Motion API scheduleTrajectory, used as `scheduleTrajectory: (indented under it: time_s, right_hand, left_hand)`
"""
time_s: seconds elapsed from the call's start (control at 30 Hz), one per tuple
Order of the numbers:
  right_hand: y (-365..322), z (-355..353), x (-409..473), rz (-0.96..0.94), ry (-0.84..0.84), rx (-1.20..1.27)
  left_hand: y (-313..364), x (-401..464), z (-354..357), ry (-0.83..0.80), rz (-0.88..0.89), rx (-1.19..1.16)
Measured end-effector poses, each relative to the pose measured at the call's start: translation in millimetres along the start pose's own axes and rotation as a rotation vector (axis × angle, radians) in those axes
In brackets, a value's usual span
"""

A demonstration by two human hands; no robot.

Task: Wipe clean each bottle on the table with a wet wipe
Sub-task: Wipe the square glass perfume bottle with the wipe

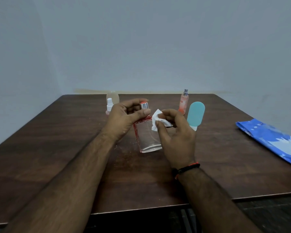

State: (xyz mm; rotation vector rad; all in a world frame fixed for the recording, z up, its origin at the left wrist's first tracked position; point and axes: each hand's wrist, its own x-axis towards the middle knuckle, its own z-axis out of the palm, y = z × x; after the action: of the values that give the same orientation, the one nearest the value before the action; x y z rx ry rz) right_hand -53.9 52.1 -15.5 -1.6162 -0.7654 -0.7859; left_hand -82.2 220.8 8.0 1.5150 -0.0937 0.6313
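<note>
Clear glass with a pink tint makes up the bottle [147, 137] at the middle of the table [57, 148], and both hands are busy on it. It stands tilted, its base at or just over the wood; I cannot tell if it touches. The left hand [124, 118] grips it near the top: the thumb lies across the shoulder under the silver collar, and the curled fingers wrap behind the neck, with a fingertip over the red cap [143, 103]. The right hand [175, 137] pinches a crumpled white wipe [157, 121] between thumb and forefinger, narrowly closed, and the wipe touches the bottle's upper right edge. The other fingers of that hand curl loosely behind it. A dark band with a red thread [188, 168] sits on the right wrist.

Counting bottles, I make four. One is the held bottle. A small white spray bottle [109, 105] stands far left, just behind the left hand, with a pale rounded clear shape [113, 96] behind it that I cannot make out. A slim peach spray bottle [183, 103] stands upright at the far right of the group. A teal tube [195, 115], standing on its white cap, is just beside the right hand.

One blue wipe pack [269, 140] lies flat near the right edge, well apart from the bottles. One wipe is out.
</note>
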Motion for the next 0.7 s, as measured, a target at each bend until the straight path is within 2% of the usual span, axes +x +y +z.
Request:
scheduleTrajectory:
  time_s: [0.17, 0.3, 0.47, 0.7]
  right_hand:
    - [-3, 1, 0, -0.089, -0.003, 0.007]
    - [-6, 1, 0, -0.111, -0.017, 0.002]
    - [-4, 0, 1, 0.032, 0.007, -0.047]
    - [7, 3, 3, 0.257, -0.027, 0.100]
  left_hand:
    - [7, -5, 9, -0.104, 0.047, 0.014]
    - [10, -6, 9, -0.128, 0.061, 0.016]
    - [13, -8, 12, -0.209, 0.037, 0.011]
    - [15, -8, 4, -0.365, 0.008, -0.032]
